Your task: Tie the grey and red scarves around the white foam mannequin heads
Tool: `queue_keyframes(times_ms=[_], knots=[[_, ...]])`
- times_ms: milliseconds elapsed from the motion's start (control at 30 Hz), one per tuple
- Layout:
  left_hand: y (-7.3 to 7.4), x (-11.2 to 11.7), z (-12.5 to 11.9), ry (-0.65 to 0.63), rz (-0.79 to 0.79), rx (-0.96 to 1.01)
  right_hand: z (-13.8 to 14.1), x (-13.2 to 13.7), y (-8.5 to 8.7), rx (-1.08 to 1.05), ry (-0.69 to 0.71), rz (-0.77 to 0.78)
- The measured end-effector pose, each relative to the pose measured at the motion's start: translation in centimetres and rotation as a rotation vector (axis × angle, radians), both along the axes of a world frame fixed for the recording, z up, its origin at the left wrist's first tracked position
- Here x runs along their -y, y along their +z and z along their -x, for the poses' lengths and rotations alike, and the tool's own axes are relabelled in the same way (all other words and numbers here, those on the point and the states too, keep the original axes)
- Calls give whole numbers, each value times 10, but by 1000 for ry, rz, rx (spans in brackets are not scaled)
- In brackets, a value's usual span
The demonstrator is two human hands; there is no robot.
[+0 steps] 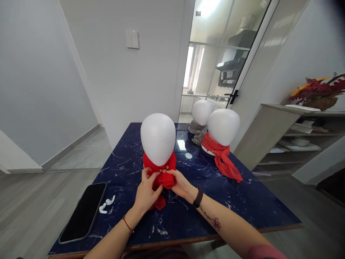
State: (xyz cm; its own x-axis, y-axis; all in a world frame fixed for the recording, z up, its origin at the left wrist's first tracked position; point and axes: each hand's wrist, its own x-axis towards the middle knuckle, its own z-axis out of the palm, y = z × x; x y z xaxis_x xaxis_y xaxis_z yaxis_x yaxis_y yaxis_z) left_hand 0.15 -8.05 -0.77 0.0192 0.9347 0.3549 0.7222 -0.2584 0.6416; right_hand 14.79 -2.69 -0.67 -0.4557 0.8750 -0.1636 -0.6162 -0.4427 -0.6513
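Note:
A white mannequin head [157,138] stands upright on the table in front of me. Around its neck is wrapped a bright red scarf [169,181], bunched at the front with a short end hanging down onto the table. My left hand [147,189] is closed on the scarf from the left, thumb and fingers on the cloth just below the chin. On the other side my right hand [181,181] grips the bunched fold, its fingertips close to the left ones. Part of the cloth between the hands is hidden by the fingers.
Back right stand a mannequin head with a coral-red scarf [226,165] and another with a grey scarf [199,136]. A smartphone [83,212] and white earbuds [107,204] lie at the left of the dark blue marbled table [239,212]. A shelf unit [288,140] stands right.

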Motion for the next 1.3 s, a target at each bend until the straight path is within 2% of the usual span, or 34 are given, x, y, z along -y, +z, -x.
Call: queue_keyframes(times_ms=[100,167,200,300,333,367,400,467,533,600,667,767,833,900,1000,1133,1200,1300], knots=[[-4,-2,-1,-19,-17,-20,0,3,-1,129,21,-186],[-5,-3,0,-18,-37,6,-5,3,1,341,11,-356],[-6,-4,0,-14,-48,20,-9,2,3,491,-51,-450],[-6,-3,1,9,-61,41,-24,3,12,951,-425,-684],[-6,-3,1,14,-62,44,-28,5,15,1046,-501,-759],[-5,-3,1,12,-60,48,-30,6,18,1102,-508,-846],[-5,-3,1,5,-57,55,-32,8,20,1126,-449,-941],[-5,-4,0,-19,-57,84,-31,10,22,1122,-259,-1098],[-5,-5,0,-31,-76,138,-28,9,20,1089,-184,-1148],[-6,-8,3,2,-105,237,-27,4,16,1014,-210,-1093],[-8,-12,9,79,-94,391,-28,-4,12,905,-241,-921],[-8,-16,21,103,123,662,-33,-17,9,758,-279,-641],[-6,-17,29,50,300,800,-37,-22,7,663,-324,-534],[-4,-17,37,31,372,848,-40,-26,6,572,-367,-462],[-3,-19,49,62,365,718,-42,-30,4,476,-423,-393],[-6,-21,63,261,199,210,-47,-39,6,346,-513,-357],[-8,-21,67,346,155,16,-50,-43,8,284,-580,-340],[-8,-20,64,309,192,-10,-53,-41,12,295,-718,-396]])
